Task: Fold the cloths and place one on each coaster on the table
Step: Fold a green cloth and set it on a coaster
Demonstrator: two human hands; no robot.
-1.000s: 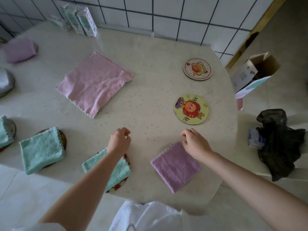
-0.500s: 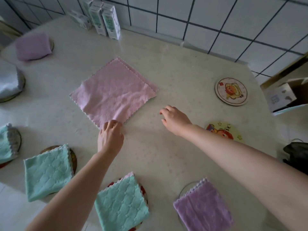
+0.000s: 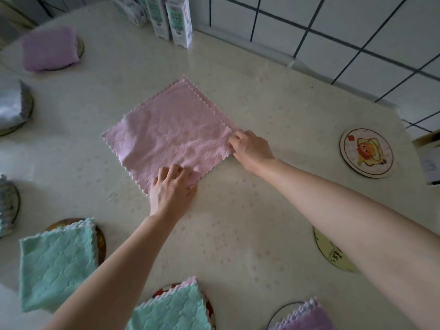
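Right hand [image 3: 252, 148] has reached the flat square pink cloth [image 3: 171, 134], left of the bare round cartoon coaster [image 3: 366, 152]. It pinches the cloth's right corner, left hand [image 3: 171, 189] pinches the near corner. Fold likely starts next.

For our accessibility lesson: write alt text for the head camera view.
Two hands grip a pink cloth spread on a pale table: the left hand at its near corner, the right hand at its right corner. Folded green cloths and purple cloths sit on coasters around it; a cartoon coaster at right is bare.
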